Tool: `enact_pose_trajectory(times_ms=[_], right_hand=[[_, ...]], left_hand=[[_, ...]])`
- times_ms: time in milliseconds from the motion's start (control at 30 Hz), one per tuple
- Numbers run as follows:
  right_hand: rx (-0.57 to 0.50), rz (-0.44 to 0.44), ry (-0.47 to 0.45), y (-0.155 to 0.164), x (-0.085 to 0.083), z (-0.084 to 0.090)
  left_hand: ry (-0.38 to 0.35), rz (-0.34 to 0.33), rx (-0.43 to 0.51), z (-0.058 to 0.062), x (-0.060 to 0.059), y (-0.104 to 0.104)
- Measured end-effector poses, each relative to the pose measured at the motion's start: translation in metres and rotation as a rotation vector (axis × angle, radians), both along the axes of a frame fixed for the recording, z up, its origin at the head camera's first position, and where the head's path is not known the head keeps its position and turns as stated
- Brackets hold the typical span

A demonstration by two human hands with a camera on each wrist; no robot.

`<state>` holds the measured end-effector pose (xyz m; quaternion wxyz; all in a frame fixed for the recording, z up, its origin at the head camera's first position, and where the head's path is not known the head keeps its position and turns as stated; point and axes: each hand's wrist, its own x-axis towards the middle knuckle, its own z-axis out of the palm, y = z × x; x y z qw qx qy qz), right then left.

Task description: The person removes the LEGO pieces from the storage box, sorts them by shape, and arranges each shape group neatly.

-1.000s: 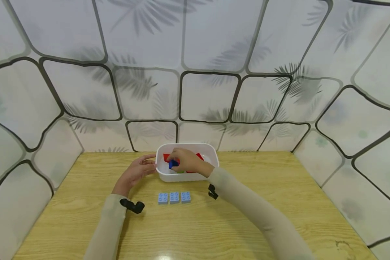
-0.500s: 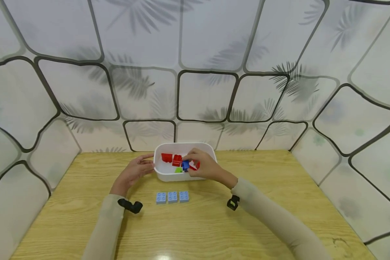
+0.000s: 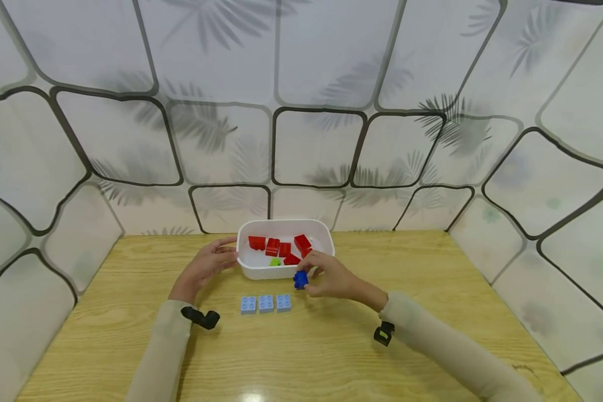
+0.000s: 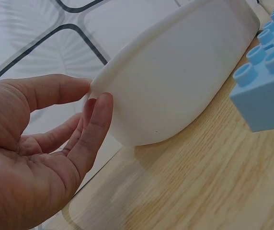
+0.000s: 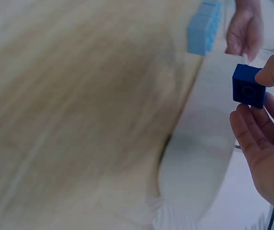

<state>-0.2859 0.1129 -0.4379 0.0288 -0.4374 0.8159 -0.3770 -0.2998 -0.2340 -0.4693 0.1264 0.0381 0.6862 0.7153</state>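
Note:
A dark blue toy building brick (image 3: 300,280) is pinched between the thumb and fingers of my right hand (image 3: 331,276), just in front of the white plastic bin (image 3: 271,272). Its hollow underside shows in the right wrist view, where the brick (image 5: 248,88) is held clear of the table. My left hand (image 3: 208,268) stays at the bin's left end. In the left wrist view, fairly straight fingers (image 4: 96,129) touch the outside of the bin wall (image 4: 165,81) near its rim. Three light blue bricks (image 3: 266,303) stand in a row on the table before the bin, studs up.
Several red bricks (image 3: 273,247) and a lime green piece (image 3: 275,261) lie inside the bin. The wooden table (image 3: 301,357) ends at the patterned curtain (image 3: 311,151), which closes off the back and both sides.
My right hand has lifted the dark blue brick out of the bin and brought it right and toward me, over the front rim. The left hand keeps its place at the bin.

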Motion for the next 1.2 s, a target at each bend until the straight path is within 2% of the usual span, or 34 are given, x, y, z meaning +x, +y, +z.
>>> enact_pose_trajectory(times_ms=[233, 400, 900, 1200], right_hand=[[0.060, 0.051, -0.083, 0.008, 0.003, -0.023], [0.095, 0.045, -0.092, 0.010, 0.006, -0.032], [0.212, -0.050, -0.086, 0.017, 0.012, -0.025], [0.227, -0.048, -0.070, 0.017, 0.010, -0.026]], left_hand=[[-0.006, 0.007, 0.012, -0.001, -0.001, 0.001], [-0.012, 0.008, 0.014, -0.002, 0.000, 0.000], [-0.002, 0.002, 0.007, -0.001, -0.001, -0.001], [-0.010, -0.006, 0.004, -0.003, -0.002, -0.003]])
